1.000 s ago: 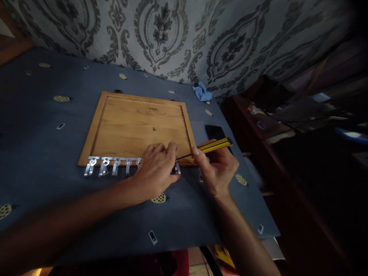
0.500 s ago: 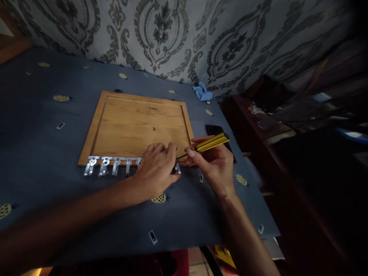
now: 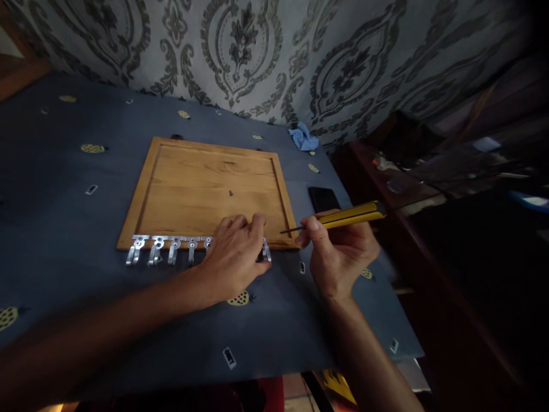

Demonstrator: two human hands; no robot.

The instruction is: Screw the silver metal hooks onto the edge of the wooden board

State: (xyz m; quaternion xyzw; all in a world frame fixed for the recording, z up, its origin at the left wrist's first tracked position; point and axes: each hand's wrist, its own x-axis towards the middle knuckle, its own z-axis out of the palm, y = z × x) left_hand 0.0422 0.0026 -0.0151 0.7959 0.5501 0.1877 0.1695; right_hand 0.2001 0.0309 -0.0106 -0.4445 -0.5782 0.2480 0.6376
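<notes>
My right hand (image 3: pixel 343 254) is closed around a screwdriver (image 3: pixel 354 216) with a yellow and black handle. Its thin shaft points left over the near right corner of a framed wooden panel (image 3: pixel 193 189). Along the panel's near edge runs a metal hook rail (image 3: pixel 175 245) with several silver hooks hanging over the side. My left hand (image 3: pixel 235 254) presses down on the rail's right part, fingers bent over the frame and thumb beside the last hook. It covers some of the hooks. A small dark screw (image 3: pixel 230 193) lies on the panel's middle.
The panel rests on a blue tablecloth (image 3: pixel 158 337) with a pineapple print. A black phone (image 3: pixel 323 199) lies right of the panel, and a crumpled blue cloth (image 3: pixel 303 137) sits by the patterned wall covering (image 3: pixel 180 46). Dark furniture (image 3: pixel 429 229) stands past the table's right edge.
My right hand has moved right with the screwdriver, drawing its tip away from my left hand and the rail; more of the phone shows. My left hand has stayed in place.
</notes>
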